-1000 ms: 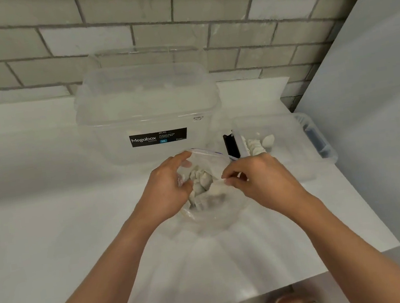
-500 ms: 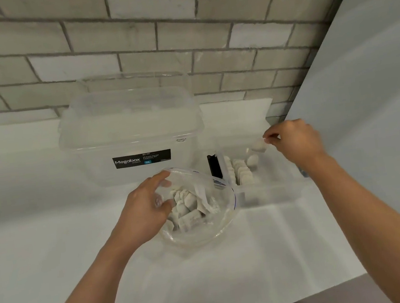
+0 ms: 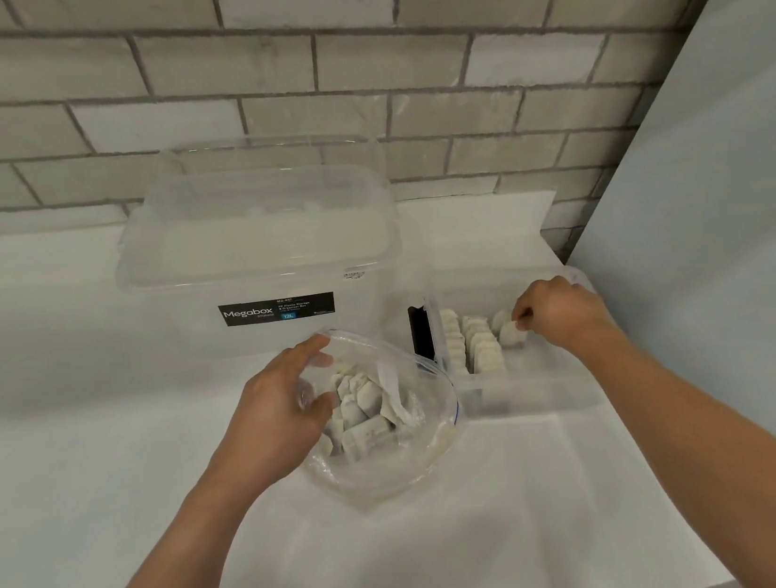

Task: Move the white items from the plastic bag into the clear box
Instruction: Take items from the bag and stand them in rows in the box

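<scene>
Nearest the viewer, a bare white table (image 3: 411,562) carries everything in view. Both forearms reach over it from the near edge.

The plastic bag (image 3: 399,470) lies on the table at centre with its mouth open and facing upward. The left hand (image 3: 274,417) grips the bag's left rim. Its index finger is laid along the far edge of the mouth, and its thumb is curled against the plastic on the near side. A loose heap of white items (image 3: 362,410) sits inside the bag, just right of that hand.

The clear box (image 3: 527,394) stands immediately right of the bag and touches or almost touches it; contact cannot be confirmed. It is low and open-topped, with a black label (image 3: 421,334) on its left end. More white pieces (image 3: 477,346) stand inside it in tidy rows against the left side. The right hand (image 3: 561,315) is over the box's far right part, knuckles up. Its fingertips are closed together on one white item (image 3: 511,334), held just right of the rows. Whether that item rests on the box floor cannot be determined.

Beyond the bag stands a large lidded transparent container (image 3: 251,242) with a "Megabox" sticker. Behind it is a grey brick wall (image 3: 296,59), and a plain grey panel (image 3: 733,199) closes off the right side.
</scene>
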### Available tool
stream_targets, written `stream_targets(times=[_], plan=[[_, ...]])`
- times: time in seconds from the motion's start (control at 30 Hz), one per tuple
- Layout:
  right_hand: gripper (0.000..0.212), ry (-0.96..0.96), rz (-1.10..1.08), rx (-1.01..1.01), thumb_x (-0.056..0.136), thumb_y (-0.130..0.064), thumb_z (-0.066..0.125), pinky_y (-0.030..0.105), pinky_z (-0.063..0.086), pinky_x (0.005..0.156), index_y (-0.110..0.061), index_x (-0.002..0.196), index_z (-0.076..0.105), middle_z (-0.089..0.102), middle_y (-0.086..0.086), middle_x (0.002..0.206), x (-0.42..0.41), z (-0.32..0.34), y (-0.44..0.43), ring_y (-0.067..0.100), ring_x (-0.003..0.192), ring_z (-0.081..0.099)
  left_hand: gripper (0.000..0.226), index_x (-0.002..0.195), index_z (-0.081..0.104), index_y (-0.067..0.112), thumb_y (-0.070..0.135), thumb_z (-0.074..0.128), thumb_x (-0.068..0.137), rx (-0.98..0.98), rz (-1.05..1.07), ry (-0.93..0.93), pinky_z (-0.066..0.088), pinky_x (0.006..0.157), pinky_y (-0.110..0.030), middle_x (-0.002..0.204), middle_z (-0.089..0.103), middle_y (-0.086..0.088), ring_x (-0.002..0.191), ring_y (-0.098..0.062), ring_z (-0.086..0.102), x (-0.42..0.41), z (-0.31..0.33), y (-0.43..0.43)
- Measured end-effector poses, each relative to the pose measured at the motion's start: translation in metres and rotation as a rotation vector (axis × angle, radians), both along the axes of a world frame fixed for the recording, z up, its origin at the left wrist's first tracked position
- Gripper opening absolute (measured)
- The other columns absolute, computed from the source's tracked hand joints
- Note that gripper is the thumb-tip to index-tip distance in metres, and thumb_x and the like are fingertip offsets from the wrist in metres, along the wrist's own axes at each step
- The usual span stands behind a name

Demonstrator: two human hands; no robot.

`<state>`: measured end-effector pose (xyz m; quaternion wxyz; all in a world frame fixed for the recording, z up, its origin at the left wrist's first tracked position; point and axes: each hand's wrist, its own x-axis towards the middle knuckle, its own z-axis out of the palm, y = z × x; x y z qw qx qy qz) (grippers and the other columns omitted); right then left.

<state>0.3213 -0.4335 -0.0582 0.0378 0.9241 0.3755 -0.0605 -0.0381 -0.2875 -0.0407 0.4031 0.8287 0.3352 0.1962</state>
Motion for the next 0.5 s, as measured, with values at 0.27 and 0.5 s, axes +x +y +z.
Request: stream_targets(times=[0.27,0.5], plan=[[0.015,-0.048,-0.006,-0.009,0.089,-0.034,0.072,0.037,0.052,0.084,-0.029,0.102,0.072,0.064,0.006,0.111,0.006,-0.007,0.009,0.030,0.099,0.062,0.059,0.137,0.050,0.035,0.009,0.067,0.087,0.016,-0.002,0.022,0.040,0.069,-0.009,0.115,0.061,0.022,0.075,-0.007,0.055,0.006,0.000,0.001],[0.032,0.005,-0.115,0.246,0.081,-0.047,0.079,0.035,0.053,0.081,-0.027,0.105,0.075,0.071,0.002,0.104,-0.024,0.027,-0.003,0.028,0.100,0.065,0.061,0.138,0.050,0.035,0.006,0.065,0.086,0.014,-0.026,0.025,0.043,0.072,-0.013,0.115,0.060,0.022,0.074,-0.008,0.054,0.002,0.002,0.004]])
